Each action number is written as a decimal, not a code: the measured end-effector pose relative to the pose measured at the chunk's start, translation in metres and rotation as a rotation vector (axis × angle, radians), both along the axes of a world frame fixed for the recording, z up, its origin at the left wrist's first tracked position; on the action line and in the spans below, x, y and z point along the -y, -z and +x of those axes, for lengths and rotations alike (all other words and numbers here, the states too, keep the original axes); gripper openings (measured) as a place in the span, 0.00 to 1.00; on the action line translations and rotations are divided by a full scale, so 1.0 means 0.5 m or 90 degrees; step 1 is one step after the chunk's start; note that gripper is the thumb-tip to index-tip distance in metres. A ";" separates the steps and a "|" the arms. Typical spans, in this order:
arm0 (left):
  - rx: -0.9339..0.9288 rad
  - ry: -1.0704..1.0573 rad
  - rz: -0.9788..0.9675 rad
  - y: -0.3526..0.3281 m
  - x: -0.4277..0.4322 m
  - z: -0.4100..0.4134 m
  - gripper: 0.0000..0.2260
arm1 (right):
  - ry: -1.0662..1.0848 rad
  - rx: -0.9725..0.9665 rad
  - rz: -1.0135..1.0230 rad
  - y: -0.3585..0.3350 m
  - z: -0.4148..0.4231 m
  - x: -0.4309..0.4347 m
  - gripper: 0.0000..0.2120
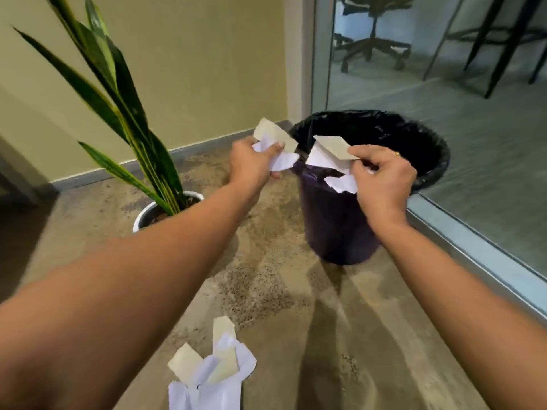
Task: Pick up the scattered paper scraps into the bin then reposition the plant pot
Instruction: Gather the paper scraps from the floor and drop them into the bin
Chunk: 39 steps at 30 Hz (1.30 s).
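Black plastic liner covers the rim of the dark round bin, which stands on the floor just beside the metal frame of a glass partition; its interior reads as dark and its contents cannot be made out. The right hand is over the near rim of the bin, fingers pinched together on a bunch of white and cream paper scraps that hang at the rim and partly over the opening. The left hand is just left of the bin, outside the rim, fingers closed around a second bunch of scraps; this bunch is near the liner edge but whether it touches cannot be determined. A white plant pot sits on the floor left of the bin, near the wall's grey skirting, holding soil and a plant with long green, yellow-edged leaves; its right side is hidden by the left forearm. A further pile of scraps lies on the speckled concrete floor at the bottom of view, between the two forearms and well apart from the bin. Open floor lies between pot and bin and between that pile and the bin. Chair and table legs are visible beyond the glass.
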<state>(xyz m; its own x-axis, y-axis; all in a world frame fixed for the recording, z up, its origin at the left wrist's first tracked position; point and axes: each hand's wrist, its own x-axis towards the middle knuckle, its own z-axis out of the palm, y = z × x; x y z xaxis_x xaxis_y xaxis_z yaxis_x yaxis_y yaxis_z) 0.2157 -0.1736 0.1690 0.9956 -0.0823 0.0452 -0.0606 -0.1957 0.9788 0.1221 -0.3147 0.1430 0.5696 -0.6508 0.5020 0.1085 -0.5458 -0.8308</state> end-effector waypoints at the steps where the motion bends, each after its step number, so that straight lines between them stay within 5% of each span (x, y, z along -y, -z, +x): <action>1: -0.011 0.022 -0.018 -0.015 0.028 0.002 0.08 | 0.033 -0.010 0.012 -0.012 0.004 0.024 0.12; 5: -0.158 0.112 -0.131 -0.044 0.119 -0.004 0.11 | 0.106 -0.095 0.180 -0.036 0.045 0.100 0.14; 9: -0.240 0.182 -0.128 -0.038 0.163 -0.016 0.21 | 0.015 -0.163 0.317 -0.039 0.064 0.127 0.20; 18: -0.181 0.084 -0.186 0.012 0.137 -0.035 0.07 | 0.074 -0.097 0.143 -0.004 0.040 0.072 0.13; 23: -0.114 0.047 -0.163 0.052 0.073 -0.073 0.09 | -0.064 0.004 0.041 0.018 0.019 -0.031 0.11; 28: -0.176 0.014 -0.127 0.154 -0.060 -0.102 0.08 | -0.225 -0.129 -0.074 0.090 0.023 -0.142 0.09; 30: -0.203 -0.007 -0.054 0.214 -0.132 -0.117 0.08 | -0.334 -0.227 -0.121 0.142 0.023 -0.186 0.10; 33: -0.181 -0.040 0.233 0.309 -0.246 -0.148 0.03 | -0.476 -0.401 -0.204 0.222 0.023 -0.245 0.09; 36: -0.193 0.008 0.454 0.383 -0.343 -0.186 0.15 | -0.638 -0.548 -0.327 0.291 0.029 -0.298 0.12; 39: -0.220 0.157 0.626 0.441 -0.407 -0.216 0.33 | -0.760 -0.693 -0.489 0.360 0.024 -0.344 0.32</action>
<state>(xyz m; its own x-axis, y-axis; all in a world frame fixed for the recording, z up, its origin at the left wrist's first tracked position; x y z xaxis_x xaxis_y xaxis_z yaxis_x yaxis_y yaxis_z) 0.1076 0.0299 -0.0517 0.8926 -0.1305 -0.4315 0.0431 -0.9280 0.3700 0.1338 -0.1427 -0.0373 0.7583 0.4964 -0.4225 0.3261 -0.8501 -0.4136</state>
